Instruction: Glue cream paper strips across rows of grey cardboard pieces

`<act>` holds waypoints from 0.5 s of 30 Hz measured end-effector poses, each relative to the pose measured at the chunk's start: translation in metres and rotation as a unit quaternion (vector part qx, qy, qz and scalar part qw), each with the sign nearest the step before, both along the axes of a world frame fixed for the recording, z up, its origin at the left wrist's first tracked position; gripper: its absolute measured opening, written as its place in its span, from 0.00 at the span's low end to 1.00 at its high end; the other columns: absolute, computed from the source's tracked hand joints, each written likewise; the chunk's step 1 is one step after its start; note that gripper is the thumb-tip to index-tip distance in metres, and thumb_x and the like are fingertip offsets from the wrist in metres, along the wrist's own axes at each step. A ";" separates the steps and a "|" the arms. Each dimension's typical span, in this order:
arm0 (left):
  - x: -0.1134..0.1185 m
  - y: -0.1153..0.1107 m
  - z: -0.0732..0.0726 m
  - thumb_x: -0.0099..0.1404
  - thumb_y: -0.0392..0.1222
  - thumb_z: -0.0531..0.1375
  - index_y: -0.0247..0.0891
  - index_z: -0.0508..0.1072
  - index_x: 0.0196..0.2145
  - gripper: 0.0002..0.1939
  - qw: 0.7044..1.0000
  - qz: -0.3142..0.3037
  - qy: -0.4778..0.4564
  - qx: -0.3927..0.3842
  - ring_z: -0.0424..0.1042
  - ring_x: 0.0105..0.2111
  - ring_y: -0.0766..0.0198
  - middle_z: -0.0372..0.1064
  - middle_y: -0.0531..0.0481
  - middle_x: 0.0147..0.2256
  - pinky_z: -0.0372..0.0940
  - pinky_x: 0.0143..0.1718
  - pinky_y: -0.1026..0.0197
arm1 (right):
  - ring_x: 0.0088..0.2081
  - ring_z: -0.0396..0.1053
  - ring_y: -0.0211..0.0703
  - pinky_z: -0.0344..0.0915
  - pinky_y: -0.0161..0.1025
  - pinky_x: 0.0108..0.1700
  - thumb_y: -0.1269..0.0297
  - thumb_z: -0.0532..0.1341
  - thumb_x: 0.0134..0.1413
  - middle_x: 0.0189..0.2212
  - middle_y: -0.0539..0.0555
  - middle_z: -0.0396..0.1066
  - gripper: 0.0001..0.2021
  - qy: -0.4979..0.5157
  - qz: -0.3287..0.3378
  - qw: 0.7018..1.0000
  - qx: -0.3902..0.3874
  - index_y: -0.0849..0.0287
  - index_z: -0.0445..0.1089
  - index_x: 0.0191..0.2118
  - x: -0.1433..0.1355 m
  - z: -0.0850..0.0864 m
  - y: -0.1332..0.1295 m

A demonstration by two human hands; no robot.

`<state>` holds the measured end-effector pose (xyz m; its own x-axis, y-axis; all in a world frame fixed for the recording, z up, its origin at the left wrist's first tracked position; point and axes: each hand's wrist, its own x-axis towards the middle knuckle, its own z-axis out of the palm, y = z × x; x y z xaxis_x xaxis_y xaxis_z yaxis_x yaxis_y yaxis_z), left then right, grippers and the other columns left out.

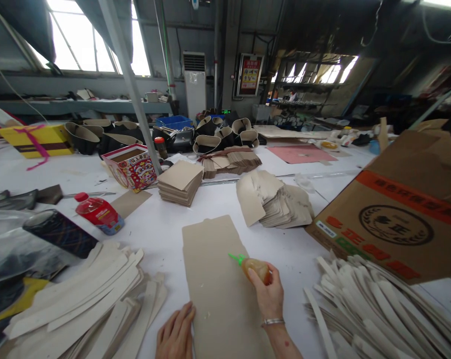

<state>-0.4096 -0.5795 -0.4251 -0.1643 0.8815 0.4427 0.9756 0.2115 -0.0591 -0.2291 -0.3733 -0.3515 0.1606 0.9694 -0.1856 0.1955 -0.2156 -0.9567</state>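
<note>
A long beige cardboard sheet (218, 279) lies flat on the white table in front of me. Flat beside its left edge rests my left hand (176, 331), fingers stretched out and the fingertips touching that edge. My right hand (268, 294) is wrapped round a glue bottle (256, 270) filled with amber liquid. The bottle is tipped over, its thin green nozzle pointing left above the right part of the sheet. A few small glossy spots show on the cardboard.
Piles of curved cardboard strips lie at left (94, 299) and right (371, 309). Beyond the sheet are stacked rectangular pieces (180, 182) and a fanned pile of cut cardboard (276, 202). A red bottle (100, 213) lies left; a large carton (397, 214) stands right.
</note>
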 end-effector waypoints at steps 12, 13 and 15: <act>0.011 0.004 0.003 0.57 0.30 0.50 0.45 0.70 0.45 0.21 0.997 0.041 -0.064 0.031 0.66 0.46 0.64 0.70 0.57 0.47 0.60 0.43 0.60 | 0.35 0.70 0.48 0.66 0.40 0.39 0.55 0.67 0.31 0.32 0.52 0.72 0.26 0.055 0.064 0.996 -0.019 0.59 0.65 0.41 -0.043 0.000 -0.045; 0.013 0.004 0.003 0.57 0.30 0.49 0.45 0.70 0.45 0.21 0.996 0.048 -0.072 0.033 0.66 0.45 0.64 0.70 0.57 0.47 0.60 0.44 0.60 | 0.35 0.70 0.48 0.66 0.41 0.40 0.56 0.68 0.30 0.32 0.52 0.73 0.26 0.071 0.071 0.995 -0.028 0.59 0.65 0.40 -0.047 -0.001 -0.049; 0.014 0.005 0.001 0.56 0.29 0.49 0.46 0.71 0.44 0.21 0.995 0.055 -0.078 0.033 0.66 0.45 0.64 0.70 0.58 0.47 0.60 0.43 0.60 | 0.35 0.71 0.49 0.67 0.43 0.40 0.57 0.68 0.30 0.31 0.53 0.73 0.26 0.139 0.084 0.984 -0.069 0.59 0.64 0.40 -0.055 -0.001 -0.055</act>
